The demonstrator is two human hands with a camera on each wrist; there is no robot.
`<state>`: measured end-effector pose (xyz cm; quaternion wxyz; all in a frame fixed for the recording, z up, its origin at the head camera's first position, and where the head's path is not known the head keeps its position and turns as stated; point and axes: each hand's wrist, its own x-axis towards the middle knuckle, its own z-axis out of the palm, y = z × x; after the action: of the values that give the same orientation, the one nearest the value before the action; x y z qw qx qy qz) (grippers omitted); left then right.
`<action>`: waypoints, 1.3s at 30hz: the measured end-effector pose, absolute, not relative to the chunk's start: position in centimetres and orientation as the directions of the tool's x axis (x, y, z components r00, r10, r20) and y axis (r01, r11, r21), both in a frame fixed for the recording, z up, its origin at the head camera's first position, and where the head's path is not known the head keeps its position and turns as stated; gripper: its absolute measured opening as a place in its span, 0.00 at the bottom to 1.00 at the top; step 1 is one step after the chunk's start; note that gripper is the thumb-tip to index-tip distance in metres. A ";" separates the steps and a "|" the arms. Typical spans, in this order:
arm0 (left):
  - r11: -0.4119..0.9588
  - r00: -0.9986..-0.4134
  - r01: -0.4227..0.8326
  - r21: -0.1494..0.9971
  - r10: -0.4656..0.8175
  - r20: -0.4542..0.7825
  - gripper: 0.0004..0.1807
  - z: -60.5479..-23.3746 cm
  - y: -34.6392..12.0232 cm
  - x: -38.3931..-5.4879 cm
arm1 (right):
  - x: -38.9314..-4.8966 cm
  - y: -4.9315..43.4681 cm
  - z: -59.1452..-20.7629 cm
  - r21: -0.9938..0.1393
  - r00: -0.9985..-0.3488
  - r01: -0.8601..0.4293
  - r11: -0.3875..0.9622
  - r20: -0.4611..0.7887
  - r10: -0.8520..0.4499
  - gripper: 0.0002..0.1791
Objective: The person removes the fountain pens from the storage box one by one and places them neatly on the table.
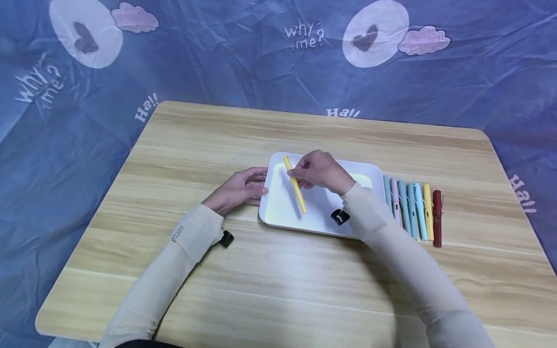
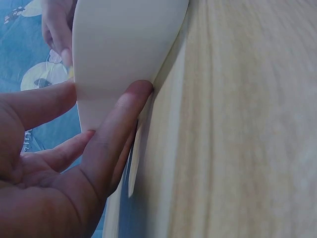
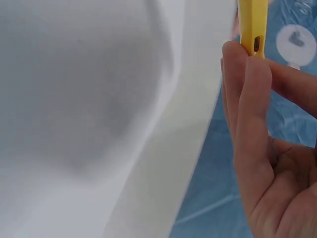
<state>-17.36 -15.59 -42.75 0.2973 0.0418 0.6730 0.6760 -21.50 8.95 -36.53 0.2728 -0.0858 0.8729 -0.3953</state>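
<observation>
Over the left part of a white tray (image 1: 324,205), my right hand (image 1: 319,169) pinches a yellow pen (image 1: 299,195) between thumb and fingers. The pen slants, its lower end toward the tray's front edge. In the right wrist view the fingertips grip the yellow barrel (image 3: 252,25) just by a small dark slot. My left hand (image 1: 238,188) is at the tray's left side. Seen from the left wrist, its extended fingers (image 2: 116,119) touch the tray's outer wall (image 2: 119,49), with the thumb and fingers spread apart.
Right of the tray lies a row of several capped pens (image 1: 411,208) in teal, lilac, light blue, yellow and dark red, side by side. All stands on a wooden table (image 1: 270,280) with rounded corners. A blue printed cloth (image 1: 243,58) hangs behind it.
</observation>
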 end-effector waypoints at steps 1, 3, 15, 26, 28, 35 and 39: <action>0.081 -0.820 -0.345 0.935 0.458 -0.343 0.37 -42.8 -15.6 -17.3 | -21.5 9.2 -36.3 -0.741 -0.841 0.071 0.668 -0.405 -0.360 0.13; 0.079 -0.822 -0.343 0.936 0.458 -0.339 0.37 -42.8 -15.6 -17.3 | -21.4 9.7 -35.8 -0.750 -0.849 0.082 0.656 -0.397 -0.348 0.13; 0.073 -0.825 -0.328 0.942 0.464 -0.324 0.37 -42.9 -15.6 -17.4 | -20.3 14.9 -33.5 -0.824 -0.909 0.127 0.552 -0.319 -0.267 0.21; 0.077 -0.825 -0.320 0.944 0.468 -0.317 0.38 -43.1 -15.6 -17.3 | -18.5 20.9 -33.6 -0.809 -0.948 0.155 0.568 -0.284 -0.146 0.29; 0.075 -0.823 -0.317 0.945 0.473 -0.314 0.38 -43.1 -15.6 -17.3 | -18.1 22.1 -33.9 -0.809 -0.952 0.164 0.565 -0.279 -0.123 0.29; 0.094 -0.826 -0.314 0.945 0.463 -0.320 0.37 -43.1 -15.5 -17.3 | -17.1 26.7 -34.3 -0.798 -0.954 0.223 0.560 -0.296 -0.042 0.34; 0.104 -0.825 -0.323 0.941 0.456 -0.334 0.37 -43.2 -15.6 -17.4 | -16.4 29.4 -34.6 -0.761 -0.953 0.239 0.603 -0.303 -0.003 0.38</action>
<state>-17.37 -15.55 -43.16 0.2917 0.0487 0.6834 0.6675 -16.42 29.41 -34.61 0.1378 0.0668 0.8846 -0.4406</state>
